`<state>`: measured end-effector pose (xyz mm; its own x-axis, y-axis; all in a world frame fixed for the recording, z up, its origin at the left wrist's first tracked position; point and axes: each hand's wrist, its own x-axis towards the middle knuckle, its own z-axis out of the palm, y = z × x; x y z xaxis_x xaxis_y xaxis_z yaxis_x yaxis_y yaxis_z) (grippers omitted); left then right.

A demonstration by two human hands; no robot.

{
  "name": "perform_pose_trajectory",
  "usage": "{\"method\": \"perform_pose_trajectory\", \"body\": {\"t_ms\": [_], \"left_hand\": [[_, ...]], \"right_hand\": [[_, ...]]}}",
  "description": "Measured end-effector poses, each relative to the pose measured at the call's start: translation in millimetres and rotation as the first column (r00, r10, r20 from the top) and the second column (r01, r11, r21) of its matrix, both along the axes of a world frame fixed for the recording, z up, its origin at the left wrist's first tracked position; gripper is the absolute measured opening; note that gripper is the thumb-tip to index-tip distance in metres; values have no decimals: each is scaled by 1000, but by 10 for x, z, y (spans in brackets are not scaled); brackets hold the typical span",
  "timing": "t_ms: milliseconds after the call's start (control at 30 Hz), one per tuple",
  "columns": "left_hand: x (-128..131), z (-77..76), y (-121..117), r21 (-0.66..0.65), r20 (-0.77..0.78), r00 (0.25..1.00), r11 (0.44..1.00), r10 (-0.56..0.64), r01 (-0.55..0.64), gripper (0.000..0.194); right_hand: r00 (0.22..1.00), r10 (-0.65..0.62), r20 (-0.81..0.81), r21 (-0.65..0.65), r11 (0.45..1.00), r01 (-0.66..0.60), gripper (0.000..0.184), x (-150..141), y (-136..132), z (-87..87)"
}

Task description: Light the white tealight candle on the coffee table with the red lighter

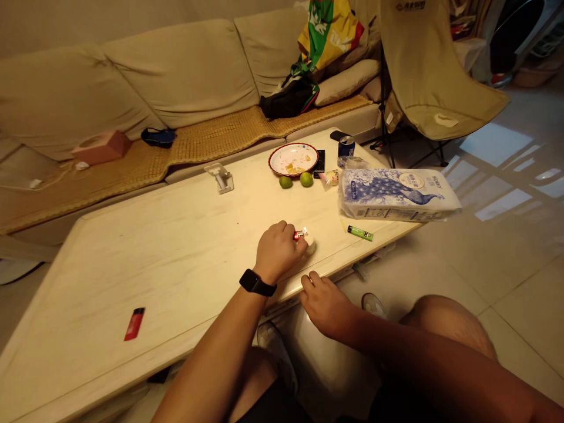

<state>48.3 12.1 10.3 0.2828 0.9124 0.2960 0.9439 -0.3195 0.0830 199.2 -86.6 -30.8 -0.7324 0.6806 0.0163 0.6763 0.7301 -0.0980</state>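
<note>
My left hand [278,249], with a black watch on its wrist, is closed around a red lighter [298,235] whose metal top shows past the fingers. A bright spot glows by that top; I cannot tell whether it is a flame or a glint. Against the fingers is a small whitish round object [311,243], partly hidden. My right hand [325,302] hovers by the table's near edge, a ring on one finger. Its fingers are curled in, and whatever they may hold is hidden. A green lighter [360,233] lies to the right, another red lighter [134,324] far left.
The pale table [176,235] also bears a tissue pack [399,194], two limes [305,180], a red-rimmed plate [288,170], a blue can [346,147] and a whitish clip-like object [219,178]. Behind stands a sofa [185,70]; a folding chair [434,88] is at right.
</note>
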Motion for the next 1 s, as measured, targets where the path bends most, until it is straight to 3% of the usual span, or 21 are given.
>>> {"method": "perform_pose_trajectory", "body": {"t_ms": [333,733,1000], "left_hand": [[-195,-3,-62,54,64,998,998,27,-31,26],[-544,-6,-161,33,85,993,996,84,-87,28],[-608,-3,-184,30,84,991,994,99,-102,27]], "right_hand": [[1000,4,-2,11,1000,-4,12,4,-2,-58],[1000,15,20,-15,1000,-15,13,5,12,15],[1000,18,18,-4,1000,-18,14,-1,15,-19]]}}
